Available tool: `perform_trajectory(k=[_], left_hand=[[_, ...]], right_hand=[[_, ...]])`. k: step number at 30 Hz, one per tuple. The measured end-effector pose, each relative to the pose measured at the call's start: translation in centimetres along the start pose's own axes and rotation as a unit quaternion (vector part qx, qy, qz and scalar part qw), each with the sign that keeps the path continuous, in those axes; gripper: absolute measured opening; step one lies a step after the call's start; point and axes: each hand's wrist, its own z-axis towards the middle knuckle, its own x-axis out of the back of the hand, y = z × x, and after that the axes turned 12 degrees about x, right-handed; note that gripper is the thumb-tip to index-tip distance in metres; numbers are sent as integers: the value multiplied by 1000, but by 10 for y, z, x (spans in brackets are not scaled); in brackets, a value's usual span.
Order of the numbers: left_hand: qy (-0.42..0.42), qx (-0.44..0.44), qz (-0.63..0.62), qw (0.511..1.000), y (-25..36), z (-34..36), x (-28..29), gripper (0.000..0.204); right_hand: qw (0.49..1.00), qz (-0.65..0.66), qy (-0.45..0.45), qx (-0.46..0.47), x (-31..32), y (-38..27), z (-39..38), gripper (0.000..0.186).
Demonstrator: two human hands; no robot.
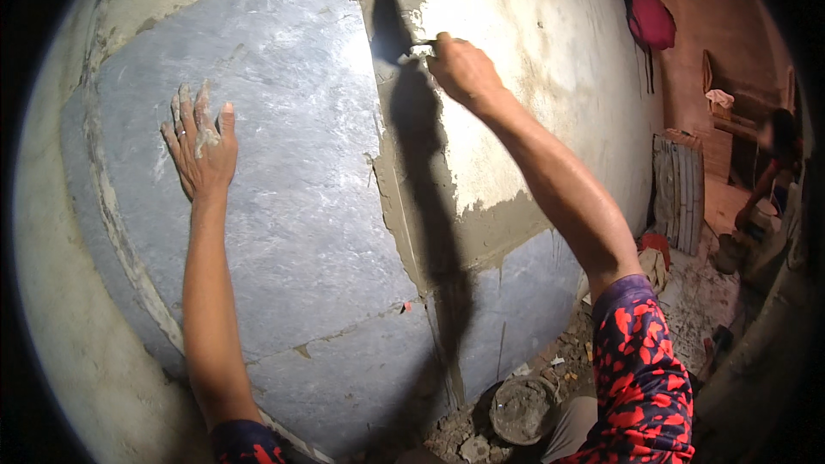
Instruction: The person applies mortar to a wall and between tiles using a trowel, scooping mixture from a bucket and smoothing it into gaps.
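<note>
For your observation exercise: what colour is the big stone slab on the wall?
Bluish grey, seen in the head view: the stone slab.

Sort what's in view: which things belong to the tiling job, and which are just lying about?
In use: left hand flat on the big grey tile; right hand holding the trowel; wet mortar; mortar pan.
Lying about: stacked tiles, red cloth, rubble.
</note>
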Motion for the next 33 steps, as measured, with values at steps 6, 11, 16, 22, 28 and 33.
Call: perform_trajectory(k=[6, 11, 16, 22, 28, 33], left_hand=[[-7, 0, 12, 1000, -9, 2, 2, 59], [-12, -3, 11, 1000, -6, 1, 3, 61], [-25, 4, 1, 1000, 1, 0, 3, 62], [-15, 1, 11, 1000, -8, 2, 2, 62], [-3, -4, 15, 1000, -9, 1, -2, 61], [-13, -2, 2, 1000, -6, 2, 3, 62]], right_hand=[[995, 14, -96, 21, 13, -55, 14, 17], [956, 273, -110, 4, 24, -8, 4, 41], [951, 301, -56, 55, 3, 21, -25, 45], [929, 353, -29, -104, 13, 11, -37, 47], [999, -49, 6, -19, 13, -15, 55, 30], [974, -207, -65, 71, 1, -81, 67, 24]])
